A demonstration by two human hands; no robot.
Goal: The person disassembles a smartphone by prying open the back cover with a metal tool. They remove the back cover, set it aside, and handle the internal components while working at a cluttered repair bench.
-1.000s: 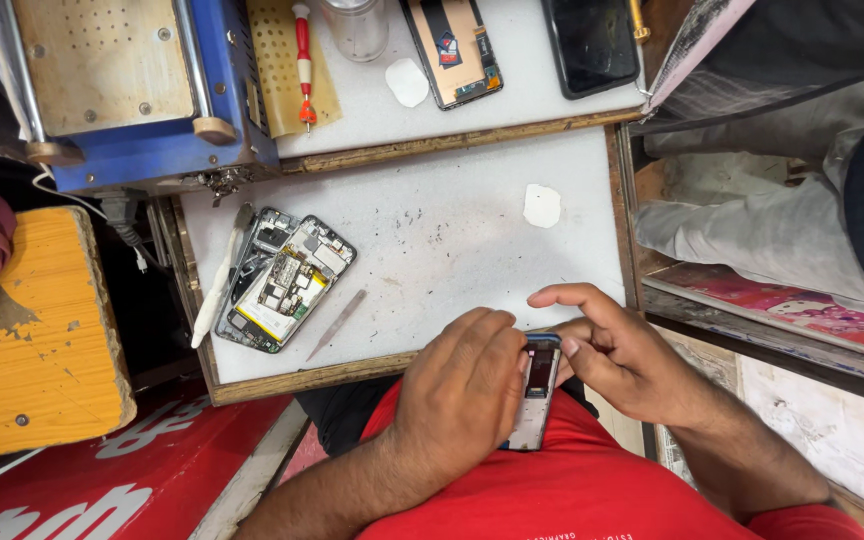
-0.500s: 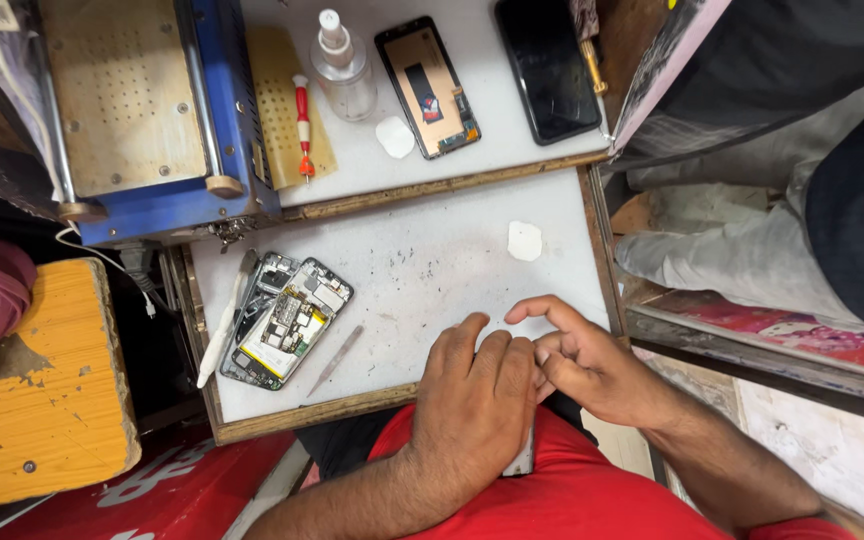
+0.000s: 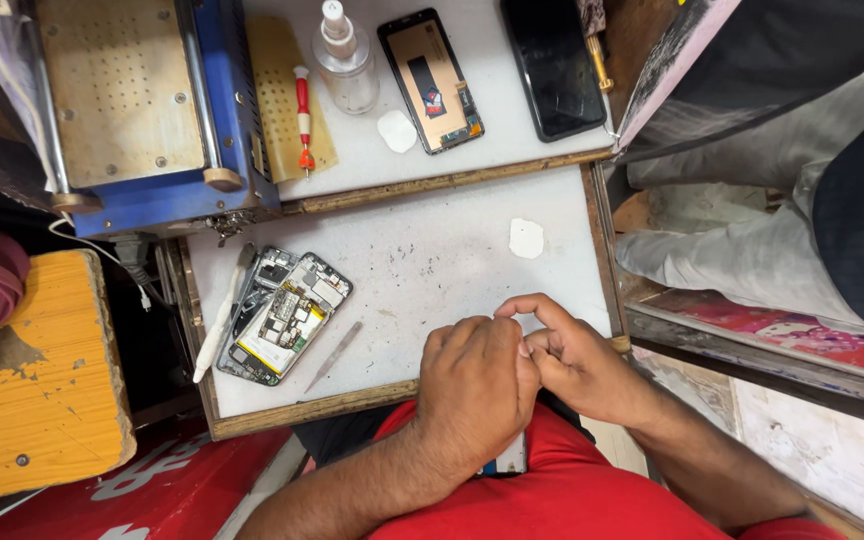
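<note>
Head view: white worktop (image 3: 432,270) with a wooden edge lies below you, scuffed and speckled with dark marks. Your left hand (image 3: 477,390) and right hand (image 3: 577,360) meet at the near edge of the worktop, above your red shirt (image 3: 572,500). Both hands close together around a phone (image 3: 507,458); only its lower end shows beneath the left hand, so the exact grip on it is probably two-handed but cannot be confirmed. Right forefinger and thumb are pinched narrow at the top of the hands.

Left of the hands, well apart, an opened phone (image 3: 282,315) lies with its board exposed. A metal pry tool (image 3: 332,357) lies just beside it, and a white tool (image 3: 220,320) lies along its far side.

On the upper shelf stand a blue machine (image 3: 142,110), a red screwdriver (image 3: 304,115), a bottle (image 3: 344,60), a screen panel (image 3: 430,80) and a black phone (image 3: 552,65). A white pad (image 3: 526,238) lies on the worktop beyond the hands.
</note>
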